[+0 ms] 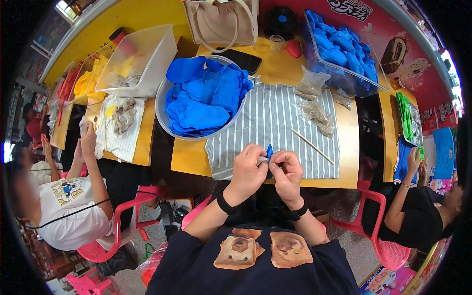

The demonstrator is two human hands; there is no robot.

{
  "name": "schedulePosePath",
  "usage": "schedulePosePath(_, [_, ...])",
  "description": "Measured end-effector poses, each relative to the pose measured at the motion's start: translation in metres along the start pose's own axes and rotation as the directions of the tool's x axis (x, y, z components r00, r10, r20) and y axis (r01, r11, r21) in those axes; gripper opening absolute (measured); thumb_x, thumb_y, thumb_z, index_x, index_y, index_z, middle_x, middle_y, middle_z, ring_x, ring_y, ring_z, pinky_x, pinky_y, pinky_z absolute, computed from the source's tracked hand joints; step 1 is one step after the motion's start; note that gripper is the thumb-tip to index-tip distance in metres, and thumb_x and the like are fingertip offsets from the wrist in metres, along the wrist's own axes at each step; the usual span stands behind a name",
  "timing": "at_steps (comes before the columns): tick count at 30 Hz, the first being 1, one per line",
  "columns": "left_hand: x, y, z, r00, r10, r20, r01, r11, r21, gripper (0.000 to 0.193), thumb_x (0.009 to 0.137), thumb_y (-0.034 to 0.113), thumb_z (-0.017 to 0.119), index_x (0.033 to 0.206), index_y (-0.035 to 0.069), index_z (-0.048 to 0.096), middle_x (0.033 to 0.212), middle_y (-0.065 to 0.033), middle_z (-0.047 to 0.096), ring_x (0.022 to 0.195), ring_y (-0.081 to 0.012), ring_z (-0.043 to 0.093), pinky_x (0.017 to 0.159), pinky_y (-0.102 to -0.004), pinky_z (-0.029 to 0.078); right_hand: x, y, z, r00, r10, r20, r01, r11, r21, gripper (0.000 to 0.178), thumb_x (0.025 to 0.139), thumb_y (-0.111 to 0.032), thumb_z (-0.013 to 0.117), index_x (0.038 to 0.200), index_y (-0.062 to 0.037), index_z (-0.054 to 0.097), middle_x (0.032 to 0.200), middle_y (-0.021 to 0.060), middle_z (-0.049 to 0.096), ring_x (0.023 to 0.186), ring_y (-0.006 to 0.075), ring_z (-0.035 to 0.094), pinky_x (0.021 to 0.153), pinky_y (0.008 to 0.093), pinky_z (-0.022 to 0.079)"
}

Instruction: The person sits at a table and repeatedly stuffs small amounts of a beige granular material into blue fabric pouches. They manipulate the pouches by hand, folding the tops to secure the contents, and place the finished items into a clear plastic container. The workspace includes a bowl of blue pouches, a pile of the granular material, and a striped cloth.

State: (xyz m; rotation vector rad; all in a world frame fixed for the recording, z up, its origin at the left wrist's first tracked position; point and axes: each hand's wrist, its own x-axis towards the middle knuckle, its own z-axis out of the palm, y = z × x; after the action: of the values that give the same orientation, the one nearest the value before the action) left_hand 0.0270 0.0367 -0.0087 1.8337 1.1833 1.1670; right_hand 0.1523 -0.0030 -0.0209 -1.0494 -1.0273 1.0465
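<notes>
In front of my chest, over the near edge of the table, both hands work close together with fingers pinched. A small blue fabric piece sticks up between them. My left hand is closed on a greyish tuft beside the blue piece. My right hand pinches the blue fabric; much of it is hidden by the fingers. Under and beyond the hands lies a grey striped cloth. A thin wooden stick rests slanted on the cloth, right of my right hand.
A round tub of blue fabric pieces stands at left; a clear bin of similar pieces is at far right. Clear bags of greyish stuffing lie on the cloth. Behind are a phone and handbag. People sit on both sides.
</notes>
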Motion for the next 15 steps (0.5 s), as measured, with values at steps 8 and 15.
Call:
schedulePosePath(8, [-0.001,-0.014,-0.002,0.938,-0.260,0.228,0.336,0.843,-0.421,0.027,0.076,-0.005,0.062,0.102,0.000,0.061,0.092,-0.0068,0.061,0.087,-0.0150,0.062,0.075,-0.0308,0.050,0.004,0.004,-0.003,0.986,0.141,-0.085,-0.125,0.978,0.167,0.013,0.085,0.007,0.057,0.092,-0.0026,0.053,0.089,0.0020,0.056,0.079,0.0069,0.053,0.072,0.0218,0.043])
schedulePosePath(15, [-0.009,-0.019,-0.006,0.933,-0.237,0.269,0.352,0.751,-0.558,0.023,0.079,-0.007,0.062,0.101,-0.001,0.061,0.094,-0.0016,0.058,0.085,-0.0085,0.059,0.073,-0.0227,0.048,0.003,0.002,0.002,0.986,0.152,-0.063,-0.133,0.963,0.236,0.012,0.086,0.006,0.056,0.094,-0.0028,0.053,0.089,0.0017,0.055,0.082,0.0076,0.052,0.075,0.0223,0.043])
